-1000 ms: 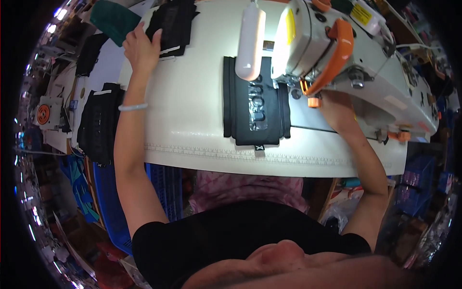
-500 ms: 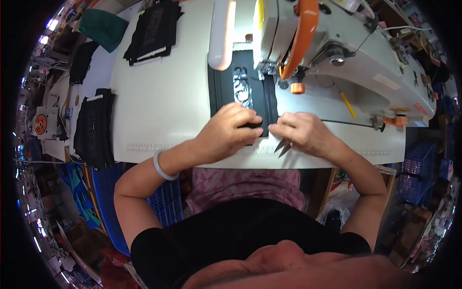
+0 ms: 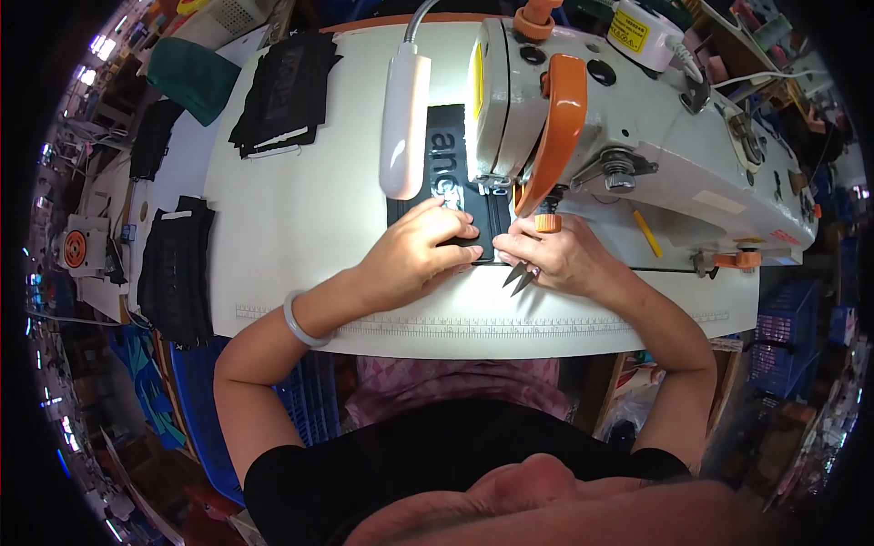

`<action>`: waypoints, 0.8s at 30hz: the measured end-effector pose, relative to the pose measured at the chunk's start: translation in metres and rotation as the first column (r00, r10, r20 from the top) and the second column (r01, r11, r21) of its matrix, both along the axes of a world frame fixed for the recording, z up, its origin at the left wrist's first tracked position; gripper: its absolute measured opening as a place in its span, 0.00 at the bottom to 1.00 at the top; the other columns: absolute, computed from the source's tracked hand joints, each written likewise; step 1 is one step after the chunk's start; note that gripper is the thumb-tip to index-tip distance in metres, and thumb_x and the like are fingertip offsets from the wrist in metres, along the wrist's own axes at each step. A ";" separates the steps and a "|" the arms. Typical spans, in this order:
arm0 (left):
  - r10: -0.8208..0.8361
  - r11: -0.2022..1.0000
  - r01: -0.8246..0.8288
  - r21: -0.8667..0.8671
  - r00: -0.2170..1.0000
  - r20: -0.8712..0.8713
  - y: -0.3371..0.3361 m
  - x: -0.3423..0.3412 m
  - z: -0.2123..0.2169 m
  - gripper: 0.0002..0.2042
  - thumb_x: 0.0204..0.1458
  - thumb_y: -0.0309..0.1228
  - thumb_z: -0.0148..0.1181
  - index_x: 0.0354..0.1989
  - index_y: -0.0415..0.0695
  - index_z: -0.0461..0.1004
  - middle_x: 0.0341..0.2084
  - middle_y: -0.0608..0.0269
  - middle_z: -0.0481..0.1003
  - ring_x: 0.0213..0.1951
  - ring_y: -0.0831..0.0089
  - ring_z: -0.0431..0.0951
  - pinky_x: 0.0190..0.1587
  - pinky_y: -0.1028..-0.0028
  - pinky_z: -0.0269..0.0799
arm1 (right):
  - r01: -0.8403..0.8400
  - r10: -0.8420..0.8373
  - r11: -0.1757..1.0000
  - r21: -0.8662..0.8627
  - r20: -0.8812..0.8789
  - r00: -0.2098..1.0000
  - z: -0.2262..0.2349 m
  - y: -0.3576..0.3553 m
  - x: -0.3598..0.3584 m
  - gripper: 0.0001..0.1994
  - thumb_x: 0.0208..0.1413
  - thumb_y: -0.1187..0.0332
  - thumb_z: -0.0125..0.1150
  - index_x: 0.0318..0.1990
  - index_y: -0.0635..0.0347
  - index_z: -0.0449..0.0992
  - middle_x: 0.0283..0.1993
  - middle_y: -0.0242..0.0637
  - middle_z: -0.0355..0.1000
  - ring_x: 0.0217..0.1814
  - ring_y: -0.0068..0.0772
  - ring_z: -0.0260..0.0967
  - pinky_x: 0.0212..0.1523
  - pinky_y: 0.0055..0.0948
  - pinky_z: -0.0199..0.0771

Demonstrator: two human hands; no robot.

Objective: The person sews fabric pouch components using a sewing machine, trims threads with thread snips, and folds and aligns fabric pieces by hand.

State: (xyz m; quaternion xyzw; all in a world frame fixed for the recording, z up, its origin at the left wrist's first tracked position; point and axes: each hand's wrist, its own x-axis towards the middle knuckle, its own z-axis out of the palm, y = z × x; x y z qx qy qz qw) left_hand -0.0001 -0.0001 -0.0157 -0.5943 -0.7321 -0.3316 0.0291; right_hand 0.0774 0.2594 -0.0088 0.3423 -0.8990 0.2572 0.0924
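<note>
A black fabric panel (image 3: 485,231) with glossy raised lettering lies flat on the table, its right side beneath the needle area (image 3: 496,187) of a white sewing machine (image 3: 655,146). My left hand (image 3: 421,244) rests on the panel's near part, fingertips pressing the cloth and thumb apart from them. At the near right edge, my right hand (image 3: 563,257) touches the cloth with thumb and forefinger. Small metal thread snips (image 3: 520,278) are held in that same hand, blades pointing toward me. The needle itself is too small to make out.
A white lamp (image 3: 403,127) hangs left of the machine head. Stacked black panels lie at the far left (image 3: 284,91) and near left (image 3: 176,273). A yellow-handled tool (image 3: 647,233) lies under the machine arm. A printed ruler (image 3: 455,324) runs along the table's front edge.
The view has shifted, so the machine and table edge sit lower. Relative to the table, both hands and the panel have moved away from me, farther under the machine head.
</note>
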 end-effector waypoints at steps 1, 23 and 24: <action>0.002 1.000 -0.002 -0.002 1.000 0.002 0.002 -0.006 0.000 0.09 0.49 0.27 0.69 0.39 0.45 0.83 0.44 0.59 0.78 0.53 0.62 0.77 0.63 0.51 0.67 | 0.042 -0.042 0.999 0.028 -0.022 0.999 0.000 0.000 -0.001 0.12 0.49 0.70 0.71 0.43 0.56 0.80 0.34 0.36 0.75 0.33 0.39 0.75 0.32 0.37 0.75; 0.085 0.996 -0.085 0.002 0.993 -0.084 0.019 -0.056 0.002 0.09 0.45 0.25 0.68 0.36 0.46 0.83 0.37 0.66 0.77 0.46 0.66 0.78 0.65 0.52 0.65 | 0.283 -0.304 0.942 0.180 0.100 0.947 -0.003 -0.003 -0.005 0.22 0.56 0.67 0.66 0.59 0.49 0.77 0.43 0.48 0.77 0.43 0.52 0.76 0.45 0.47 0.75; 0.082 0.997 -0.082 0.005 0.992 -0.092 0.020 -0.056 0.002 0.09 0.45 0.25 0.68 0.36 0.46 0.84 0.37 0.66 0.77 0.47 0.66 0.78 0.65 0.52 0.65 | 0.284 -0.304 0.942 0.181 0.101 0.947 -0.003 -0.003 -0.005 0.22 0.56 0.67 0.66 0.59 0.49 0.77 0.43 0.48 0.77 0.43 0.52 0.76 0.45 0.47 0.75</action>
